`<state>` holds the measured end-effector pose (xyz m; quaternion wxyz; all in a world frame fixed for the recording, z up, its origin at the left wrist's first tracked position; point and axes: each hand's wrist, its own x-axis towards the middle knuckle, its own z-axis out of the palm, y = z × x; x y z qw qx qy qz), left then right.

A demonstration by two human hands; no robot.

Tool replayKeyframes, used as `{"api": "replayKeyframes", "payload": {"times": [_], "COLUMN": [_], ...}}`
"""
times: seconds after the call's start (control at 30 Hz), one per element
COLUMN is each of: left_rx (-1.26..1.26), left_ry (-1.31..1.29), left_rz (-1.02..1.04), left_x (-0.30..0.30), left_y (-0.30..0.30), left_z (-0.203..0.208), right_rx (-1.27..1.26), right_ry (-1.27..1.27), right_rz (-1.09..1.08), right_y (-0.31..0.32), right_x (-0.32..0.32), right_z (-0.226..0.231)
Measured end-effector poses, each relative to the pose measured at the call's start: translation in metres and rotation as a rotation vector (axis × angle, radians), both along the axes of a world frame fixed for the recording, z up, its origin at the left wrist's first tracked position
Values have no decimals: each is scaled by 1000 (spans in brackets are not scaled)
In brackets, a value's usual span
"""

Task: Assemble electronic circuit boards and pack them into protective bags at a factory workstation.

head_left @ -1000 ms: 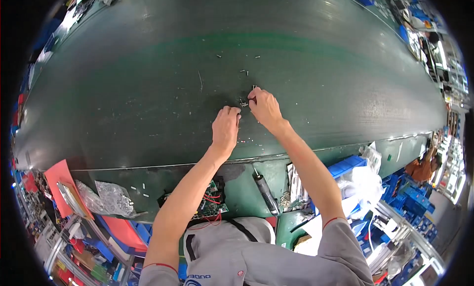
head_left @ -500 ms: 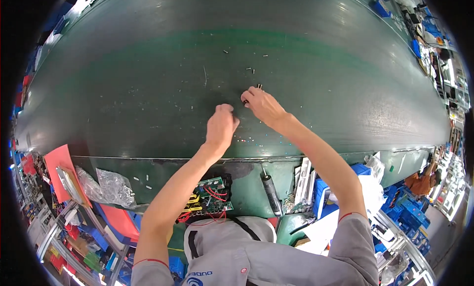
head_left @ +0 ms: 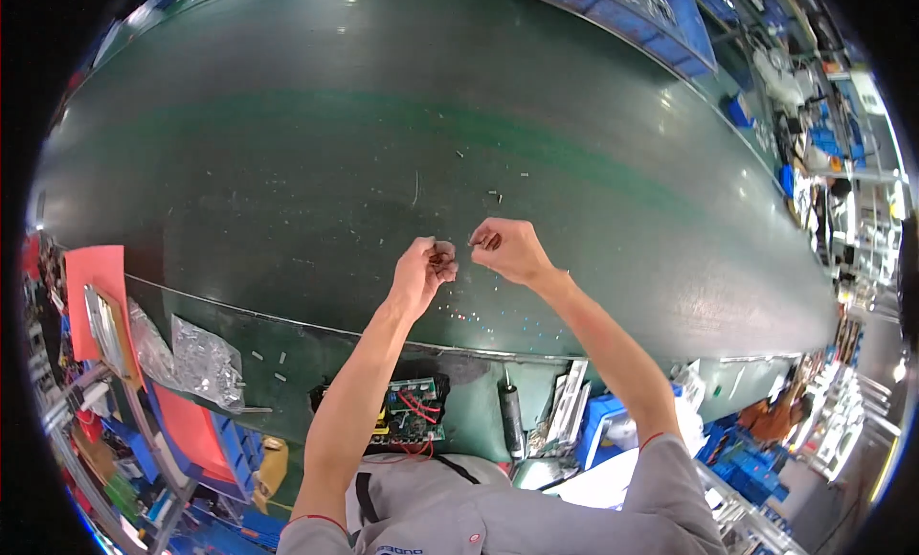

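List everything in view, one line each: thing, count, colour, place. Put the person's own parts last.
Conveyor belt: one, dark green, across the whole upper picture.
Small parts: several, pale, scattered on the belt beyond the hands.
Circuit board: one, green with red wires, below the belt edge at the person's front.
Plastic bag: one, clear, on the ledge at lower left.
Red sheet: one, red, far left.
Blue bins: several, blue, lower right.
Left hand: one, raised over the belt, fingers pinched on something tiny.
Right hand: one, closed, close beside the left hand.
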<state>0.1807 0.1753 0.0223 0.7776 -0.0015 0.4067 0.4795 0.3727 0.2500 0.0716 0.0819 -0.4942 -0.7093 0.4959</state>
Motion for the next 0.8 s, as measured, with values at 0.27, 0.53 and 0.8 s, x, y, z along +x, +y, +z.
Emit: {"api": "replayKeyframes", "payload": {"times": [0.27,0.53,0.8], "left_rx": [-98,-45,-34], "left_ry": [-143,107,91], "left_rz": [-31,-107,33], "left_x": [-24,-68,-73], "left_y": [52,78,95], "left_z": [11,4,11], "right_rx": [296,217,418], "right_ry": [97,-279,152], "right_rz": [-152,50,246], "right_y": [92,143,110], "right_x": [-46,-93,-95], "right_z": [-3,-54,19]}}
